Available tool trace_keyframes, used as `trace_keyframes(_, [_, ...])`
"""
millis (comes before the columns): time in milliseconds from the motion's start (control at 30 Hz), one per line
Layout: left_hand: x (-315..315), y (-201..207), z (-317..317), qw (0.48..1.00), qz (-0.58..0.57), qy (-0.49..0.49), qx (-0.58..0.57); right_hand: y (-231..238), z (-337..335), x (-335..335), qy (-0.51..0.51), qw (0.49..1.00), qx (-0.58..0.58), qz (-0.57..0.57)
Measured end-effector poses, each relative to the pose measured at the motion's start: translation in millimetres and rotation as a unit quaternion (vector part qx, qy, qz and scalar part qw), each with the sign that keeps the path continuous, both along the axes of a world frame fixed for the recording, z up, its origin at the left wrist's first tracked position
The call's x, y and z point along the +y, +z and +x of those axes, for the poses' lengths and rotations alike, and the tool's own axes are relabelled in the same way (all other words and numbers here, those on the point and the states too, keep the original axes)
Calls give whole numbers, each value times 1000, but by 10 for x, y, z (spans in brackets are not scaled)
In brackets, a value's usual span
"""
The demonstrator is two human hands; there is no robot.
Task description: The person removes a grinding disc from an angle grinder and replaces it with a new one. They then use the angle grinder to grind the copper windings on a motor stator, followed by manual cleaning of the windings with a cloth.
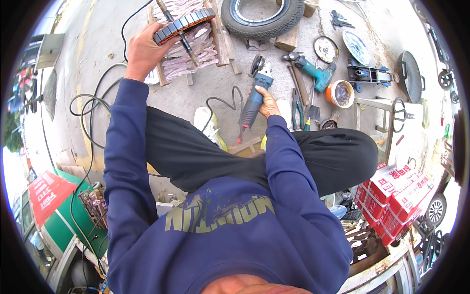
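My left hand (147, 51) grips the rim of a motor stator (185, 24), a ring of metal teeth with a shaft through its middle. The stator is held tilted above a low wooden stool (221, 46) with a seat of pinkish woven strips. My right hand (268, 104) is wrapped round the blue body of an angle grinder (253, 104). Its disc head points away from me, and a black cord (223, 99) curls beside it. Past the grinder's head, a tyre on a rim (293, 22) lies propped on wooden blocks (288, 39).
To the right lie a hammer (299, 81), a teal cordless drill (316, 72), pliers (297, 109), an orange-rimmed bucket (340, 94) and a floor jack (368, 74). Cables (91, 115) loop across the ground at left. Red-and-white boxes (399, 198) stand at lower right.
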State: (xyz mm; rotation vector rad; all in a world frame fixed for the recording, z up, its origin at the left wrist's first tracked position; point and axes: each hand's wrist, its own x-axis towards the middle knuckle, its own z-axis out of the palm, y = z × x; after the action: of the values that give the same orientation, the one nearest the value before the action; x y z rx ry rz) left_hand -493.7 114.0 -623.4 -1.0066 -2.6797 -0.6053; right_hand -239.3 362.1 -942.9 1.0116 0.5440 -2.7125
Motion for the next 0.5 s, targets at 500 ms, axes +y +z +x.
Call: trace_keyframes(500, [22, 49, 5, 999, -2, 7, -38, -363, -62, -5, -4, 1000, 5, 20])
